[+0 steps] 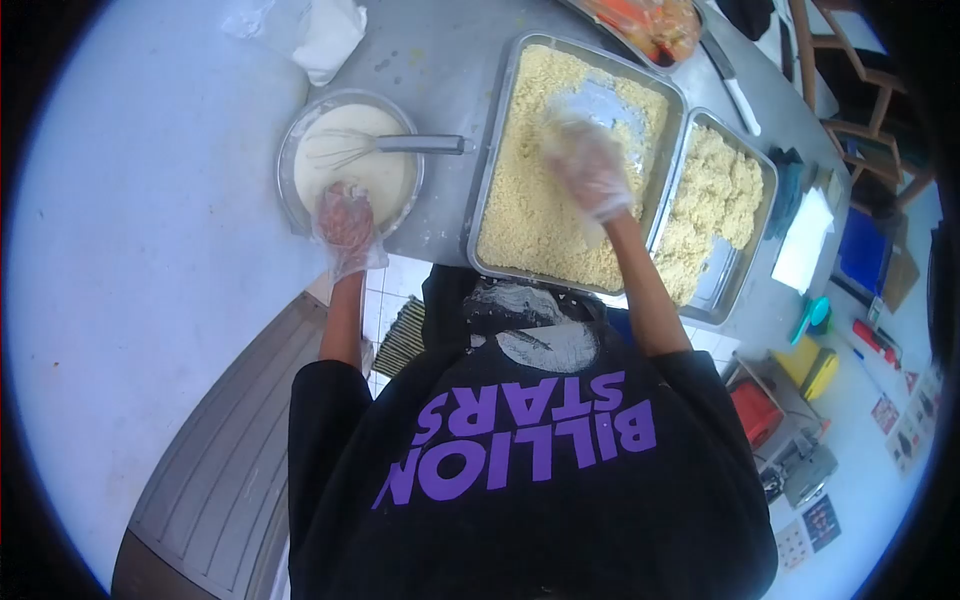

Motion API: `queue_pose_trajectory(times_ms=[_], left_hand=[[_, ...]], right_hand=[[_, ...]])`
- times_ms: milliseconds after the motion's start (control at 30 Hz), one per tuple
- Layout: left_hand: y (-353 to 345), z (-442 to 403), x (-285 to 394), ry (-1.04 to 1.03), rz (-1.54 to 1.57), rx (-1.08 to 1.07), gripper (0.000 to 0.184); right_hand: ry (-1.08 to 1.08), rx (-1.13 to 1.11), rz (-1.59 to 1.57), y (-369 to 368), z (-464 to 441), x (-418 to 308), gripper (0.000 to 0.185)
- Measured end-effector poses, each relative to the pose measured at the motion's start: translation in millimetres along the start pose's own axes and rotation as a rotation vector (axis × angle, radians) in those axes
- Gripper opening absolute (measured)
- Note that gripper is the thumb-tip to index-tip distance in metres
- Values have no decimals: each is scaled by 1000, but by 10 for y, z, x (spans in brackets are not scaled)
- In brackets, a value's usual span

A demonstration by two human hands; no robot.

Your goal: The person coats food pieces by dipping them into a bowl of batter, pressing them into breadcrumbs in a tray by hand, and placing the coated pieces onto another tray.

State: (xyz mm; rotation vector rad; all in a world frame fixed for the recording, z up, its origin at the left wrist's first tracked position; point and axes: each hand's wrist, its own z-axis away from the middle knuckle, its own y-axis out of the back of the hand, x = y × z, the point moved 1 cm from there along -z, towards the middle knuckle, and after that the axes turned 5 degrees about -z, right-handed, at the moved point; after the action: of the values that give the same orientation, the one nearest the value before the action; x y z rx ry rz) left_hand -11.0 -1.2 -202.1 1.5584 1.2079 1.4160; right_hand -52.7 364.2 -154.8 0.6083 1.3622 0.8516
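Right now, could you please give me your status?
Left hand over bowl; right hand blurred over crumb tray; crumbs spread unevenly; whisk across bowl's rim.

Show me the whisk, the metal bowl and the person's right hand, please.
Whisk (396, 144), head view: on its handle.
Metal bowl (286, 170), head view: on its left side wall.
Right hand (586, 168), head view: middle of the blurred, gloved hand.

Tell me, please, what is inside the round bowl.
The bowl holds pale liquid and a whisk that partly sticks out. The left hand hides some of the liquid, which itself hides the bowl's bottom.
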Motion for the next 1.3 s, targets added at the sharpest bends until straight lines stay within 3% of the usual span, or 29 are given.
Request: queue_pose_trajectory(times_ms=[133,200,267,367,433,500,533,633,733,800,833,900,1033,1100,1200,1300], left_hand=[[35,-28,48,-25,75,69,34],[16,-32,41,30,141,45,33],[8,-26,8,-96,34,140,32],[44,-46,44,-74,3,108,32],[41,-35,48,-28,26,92,32],[42,-46,62,6,51,76,32],[57,-46,71,-1,72,71,32],[84,-55,93,-1,77,60,32],[71,-62,87,16,88,37,33],[82,-42,71,26,107,19,35],[80,-38,74,18,95,35,35],[74,-45,96,11,90,51,35],[95,-53,110,-17,124,39,33],[84,-54,81,-29,113,27,33],[24,-23,25,-46,69,55,33],[36,-65,38,-53,70,79,32]], right_hand=[[117,-379,343,-145,46,-612,39],[152,-445,329,-199,214,-554,36],[201,-527,317,-134,361,-505,34],[198,-672,602,75,515,-226,28],[34,-89,-131,-57,469,294,27],[-58,216,-494,-88,489,677,26],[-2,307,-288,-60,507,773,29],[68,413,-221,-64,424,874,36],[-104,449,-642,-108,400,705,37],[-284,403,1,-39,469,545,38],[-287,403,-3,-16,492,508,38],[-599,157,14,12,526,512,39],[-415,192,79,-74,681,671,37],[-284,467,-384,-46,698,613,37],[-387,296,-259,300,662,310,36],[-439,249,-269,-32,796,695,36]])
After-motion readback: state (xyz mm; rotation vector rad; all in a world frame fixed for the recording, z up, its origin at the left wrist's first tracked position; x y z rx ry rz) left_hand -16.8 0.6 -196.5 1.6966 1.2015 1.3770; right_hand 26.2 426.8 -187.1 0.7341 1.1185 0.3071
